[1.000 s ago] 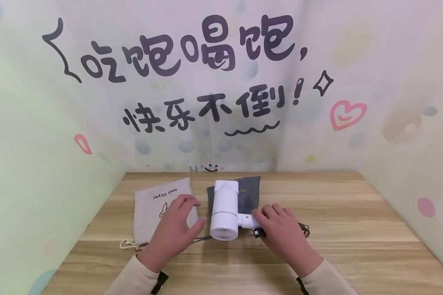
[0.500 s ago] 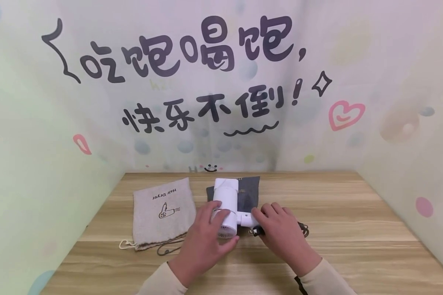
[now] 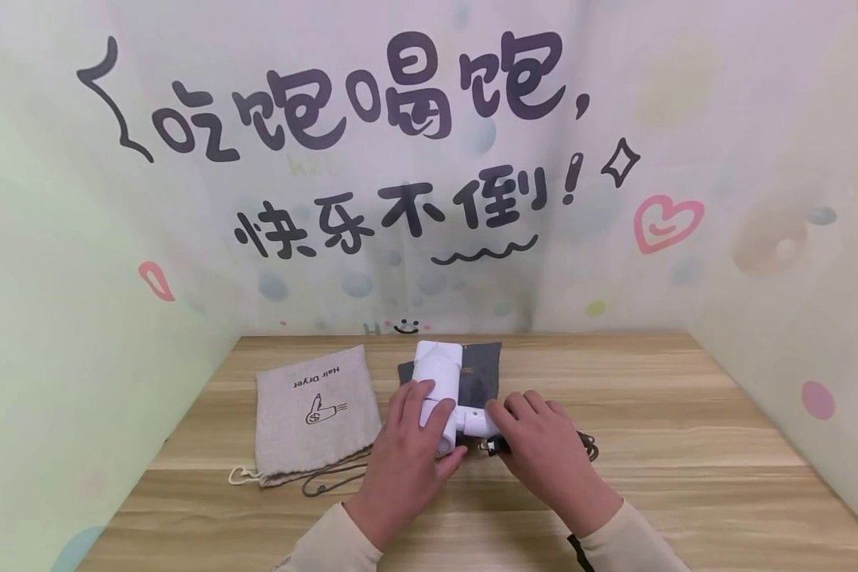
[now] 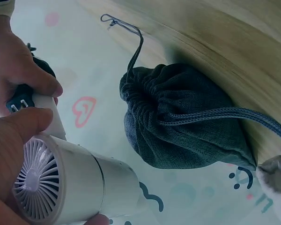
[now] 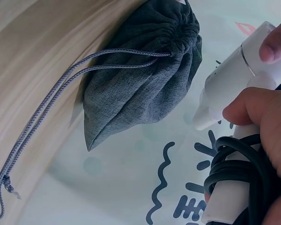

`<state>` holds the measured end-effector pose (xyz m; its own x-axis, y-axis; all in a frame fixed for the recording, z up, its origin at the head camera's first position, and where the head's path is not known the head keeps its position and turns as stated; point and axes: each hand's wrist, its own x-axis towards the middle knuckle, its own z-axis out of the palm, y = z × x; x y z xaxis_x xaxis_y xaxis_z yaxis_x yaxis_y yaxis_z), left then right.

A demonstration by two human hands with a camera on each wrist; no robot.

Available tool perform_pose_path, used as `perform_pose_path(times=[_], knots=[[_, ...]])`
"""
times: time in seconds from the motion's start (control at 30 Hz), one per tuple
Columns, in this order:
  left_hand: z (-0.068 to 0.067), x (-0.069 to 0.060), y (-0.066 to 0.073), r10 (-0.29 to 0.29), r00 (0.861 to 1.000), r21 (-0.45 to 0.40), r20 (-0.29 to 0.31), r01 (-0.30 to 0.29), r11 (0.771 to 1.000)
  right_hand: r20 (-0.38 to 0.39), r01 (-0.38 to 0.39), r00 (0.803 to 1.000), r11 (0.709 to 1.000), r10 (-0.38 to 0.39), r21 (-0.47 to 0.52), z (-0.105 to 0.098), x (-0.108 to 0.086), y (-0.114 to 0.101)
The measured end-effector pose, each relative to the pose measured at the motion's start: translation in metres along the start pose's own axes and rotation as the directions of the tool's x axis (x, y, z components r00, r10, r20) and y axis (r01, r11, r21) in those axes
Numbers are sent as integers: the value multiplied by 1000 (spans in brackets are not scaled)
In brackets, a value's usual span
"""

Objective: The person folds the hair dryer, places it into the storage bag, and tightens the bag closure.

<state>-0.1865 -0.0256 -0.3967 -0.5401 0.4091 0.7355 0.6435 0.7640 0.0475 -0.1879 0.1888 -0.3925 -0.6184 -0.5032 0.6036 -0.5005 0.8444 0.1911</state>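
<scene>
A white hair dryer (image 3: 438, 380) is held by both hands above a dark grey drawstring bag (image 3: 482, 373). My left hand (image 3: 403, 469) grips its round body near the slotted air inlet (image 4: 36, 180), with fingers and thumb curled around it. On the other side, my right hand (image 3: 549, 461) grips the handle (image 3: 476, 422) together with the black cord (image 5: 239, 164) wound around it. The plug (image 4: 21, 99) shows beside the right thumb in the left wrist view. In the right wrist view the grey bag (image 5: 145, 75) lies closed, its cord trailing.
A beige cloth bag (image 3: 314, 417) printed "Hair Dryer" lies flat on the wooden table (image 3: 686, 477) at the left. The grey bag's cord (image 3: 332, 479) reaches toward it. Behind the table hangs a pale printed curtain (image 3: 400, 278).
My left hand has moved right from over the beige bag and taken hold of the dryer's body. The right hand keeps its grip on the handle, nearly still.
</scene>
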Motion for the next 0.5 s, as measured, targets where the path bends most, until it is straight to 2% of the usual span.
perform_pose_path(times=[0.5], knots=[[1,-1,-7,17,999,-65,-40,-19,998,-2,30,1000,997,-30,-68,3,1,-3]])
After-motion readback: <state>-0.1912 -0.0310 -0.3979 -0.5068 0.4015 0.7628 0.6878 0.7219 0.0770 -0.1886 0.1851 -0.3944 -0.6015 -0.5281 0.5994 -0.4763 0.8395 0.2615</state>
